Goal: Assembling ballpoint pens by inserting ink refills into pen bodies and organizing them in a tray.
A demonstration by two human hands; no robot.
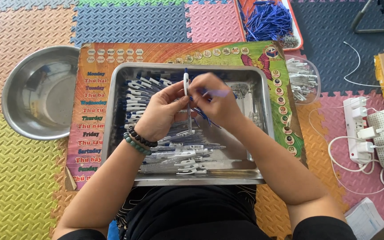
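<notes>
Two wrist bracelets [139, 140] (left arm) – left hand [161, 113] and right hand [216, 100] both grip one pen [186, 84] over one steel tray [263, 115].

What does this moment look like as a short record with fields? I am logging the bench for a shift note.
left hand: holds a white pen upright over the tray
right hand: fingers pinched at the same pen, beside the left hand
steel tray: holds many white and blue pens lying flat
steel bowl: left of the tray, on the foam mat
clear tub: right of the tray, holds white parts
red tray: far side, piled with blue refills
</notes>
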